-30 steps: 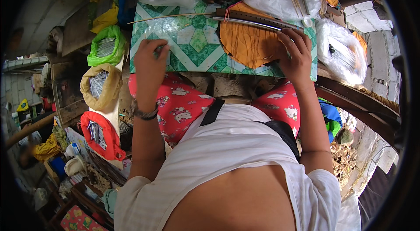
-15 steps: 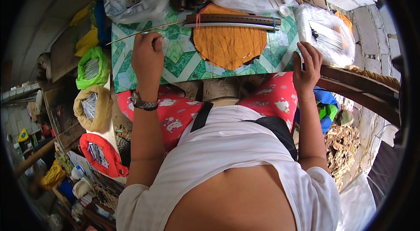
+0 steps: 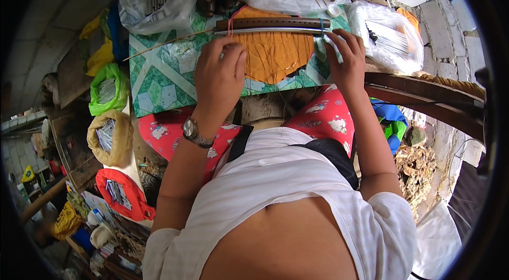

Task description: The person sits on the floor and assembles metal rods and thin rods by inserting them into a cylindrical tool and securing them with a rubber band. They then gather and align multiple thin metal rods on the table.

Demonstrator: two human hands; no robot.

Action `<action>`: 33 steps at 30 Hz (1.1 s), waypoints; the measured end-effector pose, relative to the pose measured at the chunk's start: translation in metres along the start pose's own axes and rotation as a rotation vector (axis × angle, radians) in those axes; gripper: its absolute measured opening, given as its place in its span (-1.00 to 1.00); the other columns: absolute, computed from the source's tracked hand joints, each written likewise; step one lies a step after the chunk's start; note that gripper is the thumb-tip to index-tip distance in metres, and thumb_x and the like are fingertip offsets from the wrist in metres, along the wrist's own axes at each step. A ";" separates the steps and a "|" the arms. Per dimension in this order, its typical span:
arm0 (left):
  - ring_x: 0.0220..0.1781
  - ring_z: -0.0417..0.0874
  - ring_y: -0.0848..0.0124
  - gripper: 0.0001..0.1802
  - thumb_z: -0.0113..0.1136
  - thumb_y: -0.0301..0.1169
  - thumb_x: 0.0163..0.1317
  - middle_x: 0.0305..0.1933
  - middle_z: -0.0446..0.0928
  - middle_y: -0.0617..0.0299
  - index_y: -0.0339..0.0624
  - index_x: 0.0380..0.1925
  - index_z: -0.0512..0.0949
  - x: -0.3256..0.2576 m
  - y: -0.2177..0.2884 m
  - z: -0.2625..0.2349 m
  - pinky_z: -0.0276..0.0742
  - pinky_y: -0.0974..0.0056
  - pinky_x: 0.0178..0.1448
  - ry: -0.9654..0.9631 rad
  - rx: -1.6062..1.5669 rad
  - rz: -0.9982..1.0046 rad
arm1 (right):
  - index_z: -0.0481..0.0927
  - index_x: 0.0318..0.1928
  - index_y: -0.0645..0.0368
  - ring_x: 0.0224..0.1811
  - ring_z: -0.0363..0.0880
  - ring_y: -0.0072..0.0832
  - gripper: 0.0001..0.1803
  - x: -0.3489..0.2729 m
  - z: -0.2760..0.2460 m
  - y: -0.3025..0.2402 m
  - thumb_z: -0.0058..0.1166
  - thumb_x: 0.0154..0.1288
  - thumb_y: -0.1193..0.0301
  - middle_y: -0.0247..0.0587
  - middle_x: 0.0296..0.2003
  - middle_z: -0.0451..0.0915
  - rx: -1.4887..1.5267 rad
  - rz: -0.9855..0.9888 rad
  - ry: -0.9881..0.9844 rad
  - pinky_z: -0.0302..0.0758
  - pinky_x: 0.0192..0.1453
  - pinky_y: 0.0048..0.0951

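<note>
We find the tube (image 3: 270, 22) crosswise at upper centre, above the left hand (image 3: 220, 70), nearer the right hand (image 3: 347, 57), both curled, grip unconfirmed.

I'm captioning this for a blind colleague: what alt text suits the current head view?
A person's left hand and right hand are near opposite ends of a brown holed bar and silver rod, lying across orange cloth on a green-patterned tabletop. Open bags sit at left.
</note>
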State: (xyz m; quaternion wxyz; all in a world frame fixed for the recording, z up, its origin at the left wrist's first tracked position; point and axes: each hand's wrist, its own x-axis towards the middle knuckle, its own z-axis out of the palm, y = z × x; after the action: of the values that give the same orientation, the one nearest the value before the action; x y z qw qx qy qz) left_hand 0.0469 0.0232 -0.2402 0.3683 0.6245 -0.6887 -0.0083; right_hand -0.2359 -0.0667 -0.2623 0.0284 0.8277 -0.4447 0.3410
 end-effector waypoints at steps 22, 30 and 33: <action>0.69 -0.03 0.02 -0.24 -0.10 0.03 0.54 0.68 0.00 0.01 -0.23 0.55 0.13 0.027 0.009 0.034 -0.16 -0.15 0.68 -0.397 0.262 0.167 | 0.47 0.37 0.04 0.48 0.35 -0.09 -0.42 0.016 0.022 -0.010 0.17 0.33 0.45 -0.13 0.35 0.48 0.085 -0.076 -0.112 0.22 0.56 0.01; 0.70 -0.09 -0.01 -0.09 -0.12 0.19 0.47 0.68 -0.06 -0.04 -0.31 0.54 0.11 0.022 0.005 0.043 -0.21 -0.17 0.69 -0.412 0.246 0.179 | 0.43 0.42 -0.04 0.52 0.28 -0.09 -0.41 0.017 0.028 -0.016 0.16 0.42 0.24 -0.13 0.38 0.45 0.024 -0.035 -0.206 0.14 0.59 0.05; 0.71 -0.13 -0.02 -0.04 -0.15 0.25 0.46 0.69 -0.09 -0.06 -0.32 0.55 0.07 0.021 0.006 0.043 -0.25 -0.17 0.69 -0.442 0.239 0.155 | 0.43 0.43 -0.04 0.55 0.24 -0.10 -0.40 0.018 0.027 -0.019 0.16 0.42 0.20 -0.15 0.41 0.43 -0.001 -0.024 -0.240 0.12 0.60 0.05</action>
State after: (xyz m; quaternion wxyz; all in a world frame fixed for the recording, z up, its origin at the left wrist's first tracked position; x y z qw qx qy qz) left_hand 0.0203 -0.0132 -0.2583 0.1322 0.5920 -0.7943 -0.0348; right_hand -0.2005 -0.0776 -0.2681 -0.0208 0.8678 -0.4352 0.2387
